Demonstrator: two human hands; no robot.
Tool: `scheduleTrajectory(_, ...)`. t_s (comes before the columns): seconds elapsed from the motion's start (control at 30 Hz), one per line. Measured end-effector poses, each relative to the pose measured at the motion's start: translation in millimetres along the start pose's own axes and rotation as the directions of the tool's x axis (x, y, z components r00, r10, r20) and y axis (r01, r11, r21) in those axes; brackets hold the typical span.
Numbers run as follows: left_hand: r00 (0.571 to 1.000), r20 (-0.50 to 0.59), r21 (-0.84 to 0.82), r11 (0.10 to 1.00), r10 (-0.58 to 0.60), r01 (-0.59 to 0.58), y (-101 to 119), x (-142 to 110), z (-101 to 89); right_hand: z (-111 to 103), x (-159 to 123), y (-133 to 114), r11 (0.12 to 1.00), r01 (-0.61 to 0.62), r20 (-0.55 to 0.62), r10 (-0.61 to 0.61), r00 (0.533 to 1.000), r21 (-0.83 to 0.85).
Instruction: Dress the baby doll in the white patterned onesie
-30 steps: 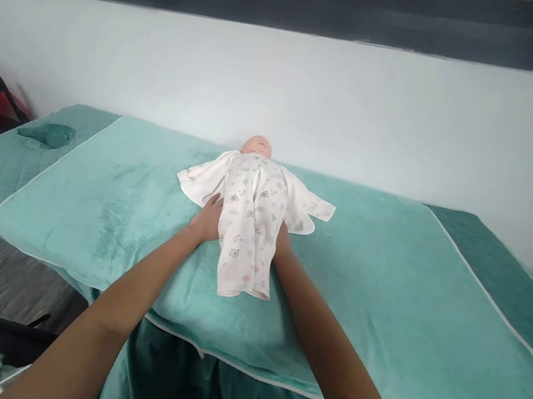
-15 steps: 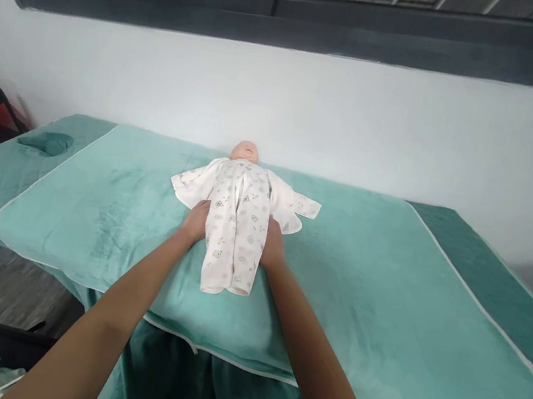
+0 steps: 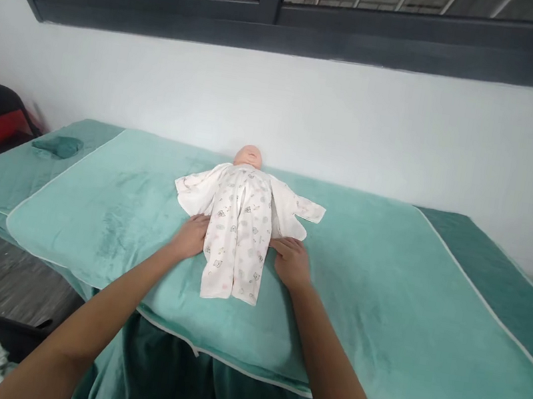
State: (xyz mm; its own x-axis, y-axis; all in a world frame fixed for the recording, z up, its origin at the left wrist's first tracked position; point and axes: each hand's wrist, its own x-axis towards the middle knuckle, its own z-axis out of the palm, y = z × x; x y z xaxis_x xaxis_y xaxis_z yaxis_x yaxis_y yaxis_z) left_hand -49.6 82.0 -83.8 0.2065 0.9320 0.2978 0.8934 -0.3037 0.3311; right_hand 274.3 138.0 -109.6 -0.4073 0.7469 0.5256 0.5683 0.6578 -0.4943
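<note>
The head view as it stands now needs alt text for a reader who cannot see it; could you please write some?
A person's left hand and right hand touch either side of the white patterned clothes on a doll, sleeves spread, lying on a green-covered bed below a window.

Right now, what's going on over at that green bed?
Someone is handling white printed clothes over a doll that lies on the green bed. Their left hand is at one side edge, their right hand at the other; whether either grips the cloth is unclear. The sleeves spread outward, with the doll's head toward the wall.
</note>
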Motion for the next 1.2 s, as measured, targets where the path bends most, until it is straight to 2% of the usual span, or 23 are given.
scheduleTrajectory(0.07,0.979,-0.122,0.001,0.987,-0.161,0.162,-15.2,6.6,-3.9,-6.2,3.0,16.3,0.992,-0.11,-0.119,0.117,0.986,0.064)
scheduleTrajectory(0.1,0.943,-0.202,0.0,0.963,-0.265,0.27,-23.8,11.4,-6.4,-10.2,7.4,26.7,0.973,-0.216,-0.193,0.229,0.954,0.087)
scheduleTrajectory(0.17,0.82,-0.342,-0.024,0.876,-0.459,0.481,-39.9,22.2,-11.1,-18.6,19.7,47.9,0.88,-0.467,-0.308,0.471,0.827,0.091)
scheduleTrajectory(0.2,0.754,-0.384,-0.041,0.826,-0.532,0.562,-46.1,27.8,-12.6,-22.1,26.4,56.7,0.826,-0.559,-0.316,0.549,0.774,0.067)
scheduleTrajectory(0.23,0.703,-0.405,-0.054,0.783,-0.585,0.62,-50.7,33.0,-13.3,-24.8,32.8,63.4,0.792,-0.61,-0.303,0.586,0.751,0.02)
scheduleTrajectory(0.3,0.65,-0.409,-0.062,0.73,-0.641,0.681,-55.0,41.4,-12.6,-27.2,42.8,69.1,0.764,-0.638,-0.232,0.607,0.76,-0.093)
scheduleTrajectory(0.4,0.643,-0.393,-0.051,0.714,-0.657,0.698,-53.4,47.1,-9.0,-27.7,49.6,62.8,0.742,-0.649,-0.12,0.638,0.761,-0.171)
scheduleTrajectory(0.5,0.658,-0.379,-0.047,0.724,-0.651,0.688,-50.7,46.4,-6.8,-30.8,51.2,50.1,0.743,-0.663,-0.055,0.668,0.742,0.089)
scheduleTrajectory(0.6,0.679,-0.372,-0.04,0.742,-0.633,0.67,-49.9,44.3,-6.2,-35.7,58.0,35.9,0.711,-0.584,-0.025,0.643,0.766,0.391)
scheduleTrajectory(0.77,0.701,-0.368,-0.032,0.762,-0.611,0.647,-49.1,43.3,-6.6,-38.0,98.5,-5.1,0.634,-0.449,-0.037,0.602,0.798,0.63)
scheduleTrajectory(0.83,0.705,-0.365,-0.03,0.764,-0.608,0.644,-48.5,43.2,-6.9,-40.8,117.0,-30.8,0.617,-0.402,0.007,0.54,0.841,0.677)
scheduleTrajectory(0.87,0.704,-0.366,-0.029,0.764,-0.608,0.645,-48.2,43.2,-7.0,-44.0,124.2,-44.3,0.639,-0.387,0.071,0.462,0.884,0.665)
scheduleTrajectory(0.9,0.703,-0.368,-0.028,0.763,-0.609,0.646,-47.8,43.1,-7.0,-48.6,129.5,-57.3,0.699,-0.374,0.159,0.354,0.921,0.609)
scheduleTrajectory(0.93,0.7,-0.371,-0.027,0.761,-0.61,0.648,-47.5,43.0,-6.8,-54.3,133.3,-68.9,0.769,-0.36,0.29,0.235,0.928,0.528)
scheduleTrajectory(0.97,0.698,-0.374,-0.026,0.759,-0.611,0.651,-47.3,42.9,-6.5,-60.6,135.9,-78.2,0.812,-0.346,0.419,0.139,0.897,0.47)
scheduleTrajectory(1.03,0.696,-0.377,-0.025,0.758,-0.611,0.652,-46.9,42.9,-5.7,-72.2,140.9,-88.2,0.812,-0.383,0.589,0.061,0.806,0.441)
scheduleTrajectory(1.07,0.695,-0.378,-0.026,0.758,-0.611,0.652,-46.7,43.0,-5.2,-75.6,144.9,-88.8,0.779,-0.425,0.604,0.075,0.793,0.461)
scheduleTrajectory(1.1,0.695,-0.38,-0.03,0.759,-0.61,0.651,-46.6,43.1,-4.7,-76.3,150.6,-86.7,0.739,-0.459,0.572,0.123,0.811,0.492)
scheduleTrajectory(1.17,0.694,-0.386,-0.042,0.763,-0.608,0.645,-46.3,42.9,-3.9,-67.5,167.3,-77.5,0.694,-0.463,0.396,0.271,0.878,0.552)
scheduleTrajectory(1.2,0.694,-0.391,-0.052,0.767,-0.605,0.639,-46.2,42.5,-3.7,-57.9,177.2,-71.8,0.703,-0.439,0.283,0.336,0.898,0.56)
